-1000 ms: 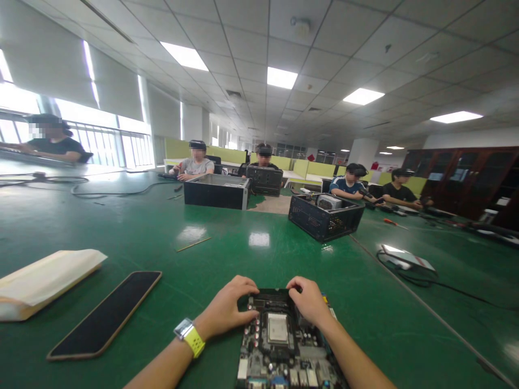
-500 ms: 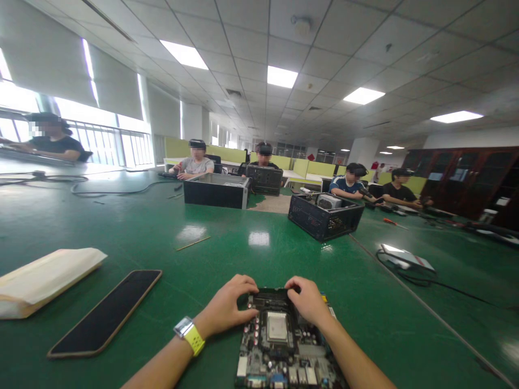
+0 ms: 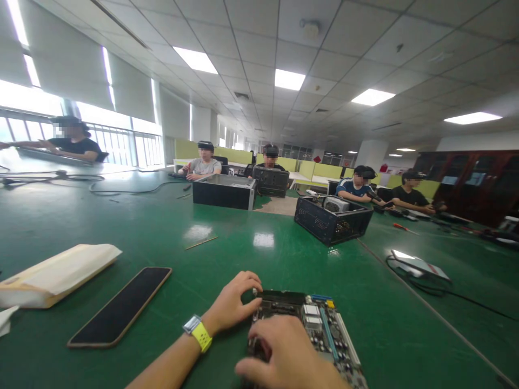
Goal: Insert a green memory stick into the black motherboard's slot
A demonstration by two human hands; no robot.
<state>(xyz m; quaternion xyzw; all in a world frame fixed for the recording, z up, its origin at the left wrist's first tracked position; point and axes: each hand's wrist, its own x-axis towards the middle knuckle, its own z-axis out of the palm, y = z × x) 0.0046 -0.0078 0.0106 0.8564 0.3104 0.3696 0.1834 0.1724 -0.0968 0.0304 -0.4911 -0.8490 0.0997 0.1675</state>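
Observation:
A computer motherboard (image 3: 340, 337) lies on the green table before me, tilted slightly to the right. My left hand (image 3: 235, 300), below a watch with a yellow strap (image 3: 198, 332), has its index finger and thumb at the board's far left corner, beside a dark strip (image 3: 281, 295) along the far edge. Over the left middle of the board hovers my right hand (image 3: 284, 346), thumb spread from the curled fingers and nothing visible between them. It covers the processor area. Silver heatsinks (image 3: 312, 316) and a blue slot (image 3: 329, 335) show to its right.
Left of me lie a dark phone (image 3: 121, 308) and a paper packet (image 3: 60, 275). Farther off stand an open computer case (image 3: 332, 221) and a closed one (image 3: 223, 193). A thin stick (image 3: 201, 243) and a cabled silver device (image 3: 421, 265) lie on the table. Several people sit beyond.
My right hand has left the board's far edge and come back toward me over the processor. My left hand stays at the far left corner. The view has turned slightly left.

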